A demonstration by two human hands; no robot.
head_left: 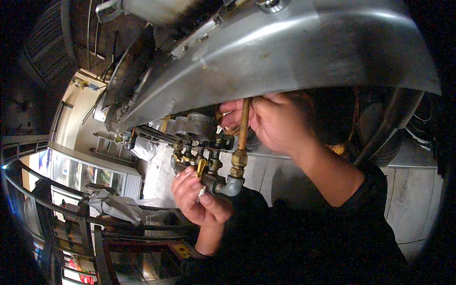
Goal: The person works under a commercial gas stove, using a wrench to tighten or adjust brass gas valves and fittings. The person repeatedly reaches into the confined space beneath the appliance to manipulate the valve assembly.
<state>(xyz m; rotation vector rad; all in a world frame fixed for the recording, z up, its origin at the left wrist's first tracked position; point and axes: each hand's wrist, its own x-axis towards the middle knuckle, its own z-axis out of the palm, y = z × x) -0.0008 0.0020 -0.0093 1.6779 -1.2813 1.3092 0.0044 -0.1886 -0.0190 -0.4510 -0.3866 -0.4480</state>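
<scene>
My left hand [202, 199] is closed in a pinch below a row of brass gas valves. A small white crumpled scrap [202, 192] shows between its thumb and fingers. Its fingertips lie against a yellow valve lever [202, 167]. My right hand [278, 121] reaches under the edge of a stainless steel panel [285, 57], with fingers bent behind an upright copper-coloured pipe [244, 124]. Whatever those fingers hold is hidden. A brass fitting [238, 163] joins the pipe to a grey elbow [232, 186] on the manifold. Dark round metal bodies [202, 126] sit beside my right fingertips.
The steel panel overhangs both hands. Black metal rails [90, 218] run along the left, with a grey cloth [114, 205] draped over them. Farther off stands a glass-fronted cabinet [85, 173]. Pale floor tiles [411, 209] lie below, and dark curved parts [387, 126] crowd the right.
</scene>
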